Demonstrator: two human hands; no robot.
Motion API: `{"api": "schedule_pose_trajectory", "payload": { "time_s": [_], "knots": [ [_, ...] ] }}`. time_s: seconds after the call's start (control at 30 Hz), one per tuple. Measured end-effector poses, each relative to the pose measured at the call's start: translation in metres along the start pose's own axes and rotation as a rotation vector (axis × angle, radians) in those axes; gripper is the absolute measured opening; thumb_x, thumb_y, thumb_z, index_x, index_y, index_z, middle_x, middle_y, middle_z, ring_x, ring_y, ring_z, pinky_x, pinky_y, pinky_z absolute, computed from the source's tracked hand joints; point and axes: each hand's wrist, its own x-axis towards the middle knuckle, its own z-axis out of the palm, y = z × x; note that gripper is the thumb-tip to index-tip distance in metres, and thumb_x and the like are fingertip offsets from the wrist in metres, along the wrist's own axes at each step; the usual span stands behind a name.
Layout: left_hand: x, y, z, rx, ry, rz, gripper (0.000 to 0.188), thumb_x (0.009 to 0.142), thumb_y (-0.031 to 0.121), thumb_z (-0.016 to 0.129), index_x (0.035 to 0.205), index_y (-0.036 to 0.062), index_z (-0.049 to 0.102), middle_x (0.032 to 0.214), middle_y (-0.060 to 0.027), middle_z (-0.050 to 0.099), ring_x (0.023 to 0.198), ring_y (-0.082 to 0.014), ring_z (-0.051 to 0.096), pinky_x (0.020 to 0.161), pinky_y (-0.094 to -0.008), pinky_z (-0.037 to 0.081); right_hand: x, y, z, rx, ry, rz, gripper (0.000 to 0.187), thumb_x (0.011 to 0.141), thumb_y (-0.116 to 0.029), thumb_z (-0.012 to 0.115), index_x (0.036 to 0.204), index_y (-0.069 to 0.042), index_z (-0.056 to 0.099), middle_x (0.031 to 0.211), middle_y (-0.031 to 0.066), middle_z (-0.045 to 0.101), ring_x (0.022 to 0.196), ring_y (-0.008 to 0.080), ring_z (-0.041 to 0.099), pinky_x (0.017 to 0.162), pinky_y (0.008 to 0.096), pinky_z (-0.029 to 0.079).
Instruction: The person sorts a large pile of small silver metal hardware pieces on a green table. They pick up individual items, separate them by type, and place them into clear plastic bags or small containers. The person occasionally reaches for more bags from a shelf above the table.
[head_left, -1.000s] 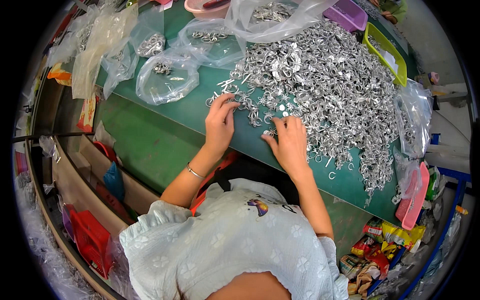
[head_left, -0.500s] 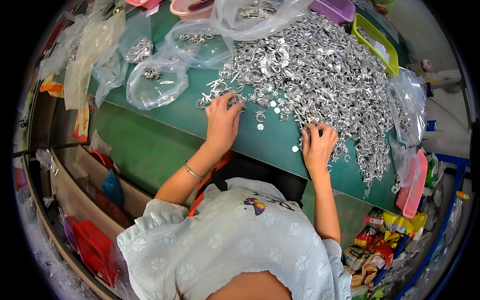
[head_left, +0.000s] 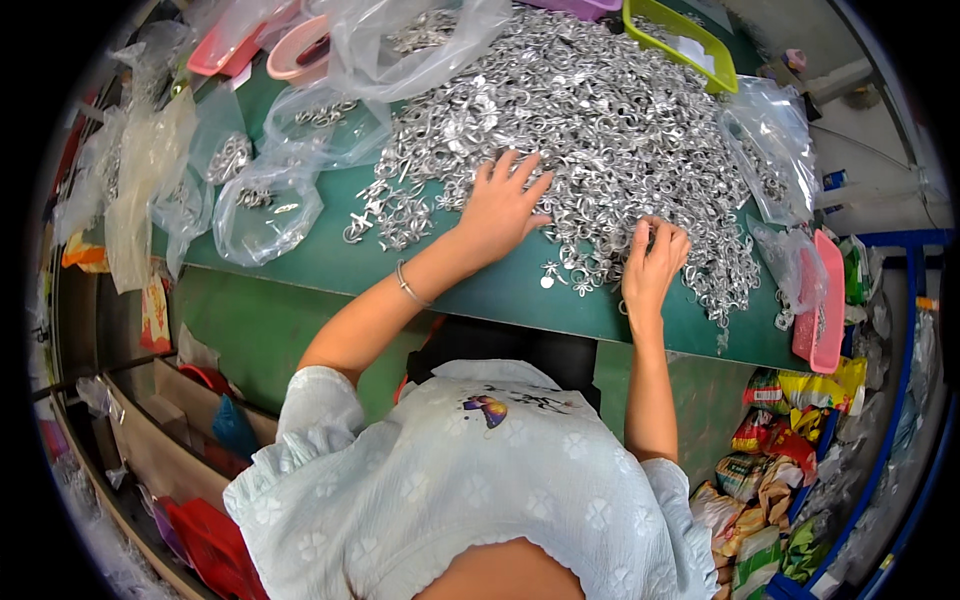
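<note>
A wide heap of small silver metal pieces (head_left: 620, 130), many ring-shaped, covers much of the green table (head_left: 480, 295). My left hand (head_left: 507, 205) lies over the heap's near left part, its fingers spread and nothing seen in them. At the heap's near right edge is my right hand (head_left: 655, 262), fingertips bent together against the pieces; whatever they pinch is too small to make out. A smaller group of silver pieces (head_left: 395, 215) lies apart, left of my left hand. One flat pale disc (head_left: 547, 282) rests near the table's front edge.
Clear plastic bags (head_left: 268, 215) with silver pieces lie on the left. A lime-green basket (head_left: 725, 75) stands at the back right and a pink tray (head_left: 828, 300) at the right edge. Colourful packets (head_left: 790, 410) sit below on the right, beside a blue metal frame (head_left: 915, 290).
My left hand has moved right from the small group onto the main heap and spread its fingers. My right hand remains at the near edge. The view has shifted.
</note>
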Motion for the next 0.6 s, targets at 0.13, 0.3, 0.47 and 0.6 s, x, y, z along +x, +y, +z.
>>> {"api": "schedule_pose_trajectory", "payload": {
  "time_s": [0.13,0.3,0.47,0.6],
  "knots": [
    [-0.015,-0.006,0.002,0.076,-0.014,0.003,0.047,0.074,0.022,0.068,0.115,0.0089,0.051,0.121,-0.0106,0.046,0.118,-0.0296,0.04,0.096,-0.047,0.032,-0.009,0.006,0.006,-0.046,-0.054,-0.09,0.049,0.082,-0.033,0.061,0.114,0.001,0.049,0.101,0.0188,0.043,0.099,0.0334,0.039,0.088,0.0453,0.032],
    [-0.038,-0.01,-0.013,0.055,-0.001,-0.035,0.035,0.072,0.009,0.064,0.104,0.0076,0.052,0.114,-0.0096,0.048,0.116,-0.0292,0.041,0.098,-0.0477,0.03,-0.026,-0.041,0.009,-0.029,-0.17,-0.301,0.065,0.071,-0.039,0.07,0.119,0.0,0.046,0.1,0.0172,0.044,0.1,0.0352,0.039,0.089,0.0492,0.03],
    [-0.061,-0.02,-0.021,0.047,0.07,-0.13,0.029,0.074,0.003,0.059,0.102,0.0068,0.054,0.113,-0.0086,0.051,0.113,-0.0292,0.043,0.099,-0.0517,0.028,-0.029,-0.058,0.014,-0.032,-0.287,-0.45,0.064,0.072,-0.036,0.069,0.119,0.0,0.046,0.1,0.0147,0.047,0.104,0.0331,0.041,0.094,0.0491,0.028],
    [-0.06,-0.024,-0.029,-0.048,0.153,-0.195,0.026,0.075,0.001,0.057,0.101,0.004,0.053,0.11,-0.0094,0.052,0.11,-0.0295,0.045,0.099,-0.0478,0.029,-0.025,-0.066,0.025,0.14,-0.361,-0.519,0.064,0.071,-0.031,0.07,0.12,0.002,0.045,0.099,0.0132,0.046,0.098,0.0314,0.042,0.091,0.0476,0.029]
  ]
}}
